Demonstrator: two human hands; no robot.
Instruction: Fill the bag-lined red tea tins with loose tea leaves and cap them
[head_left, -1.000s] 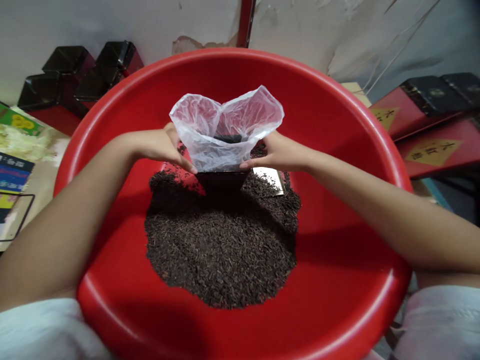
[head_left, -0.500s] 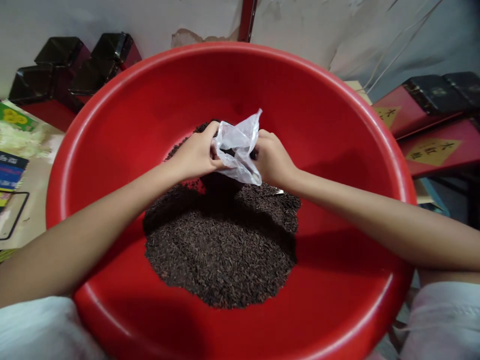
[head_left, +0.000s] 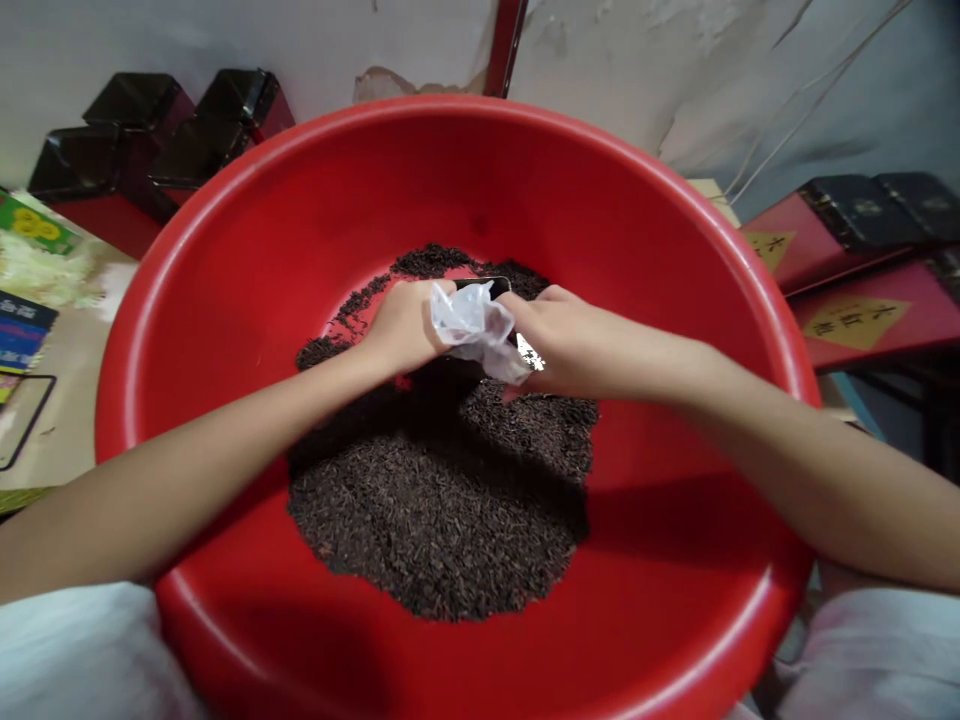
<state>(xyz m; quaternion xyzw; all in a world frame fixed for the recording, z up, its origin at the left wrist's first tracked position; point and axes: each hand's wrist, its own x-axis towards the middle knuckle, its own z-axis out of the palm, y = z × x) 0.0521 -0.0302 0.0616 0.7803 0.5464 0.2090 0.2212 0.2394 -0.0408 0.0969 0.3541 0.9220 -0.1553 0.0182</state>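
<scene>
A clear plastic bag (head_left: 472, 318) is gathered between my two hands over the loose dark tea leaves (head_left: 442, 520) in a wide red basin (head_left: 697, 600). The bag rises from a dark box-like container (head_left: 484, 283), whose rim shows behind it; the rest is mostly hidden. My left hand (head_left: 409, 325) is closed on the left side of the bag and container. From the right, my right hand (head_left: 559, 335) closes on the bag, its fingers partly hidden. A small bright speckled patch (head_left: 529, 352) shows beside my right hand; I cannot tell what it is.
Dark-lidded red tins (head_left: 97, 180) stand beyond the basin at left. More red tins with yellow labels (head_left: 862, 320) lie at right. Green and blue packets (head_left: 26, 330) rest on a board at left. A wall (head_left: 615, 80) is close behind.
The top of the bag has been crumpled down and its mouth is narrower. My right hand has turned and come in over the bag. The view has shifted slightly.
</scene>
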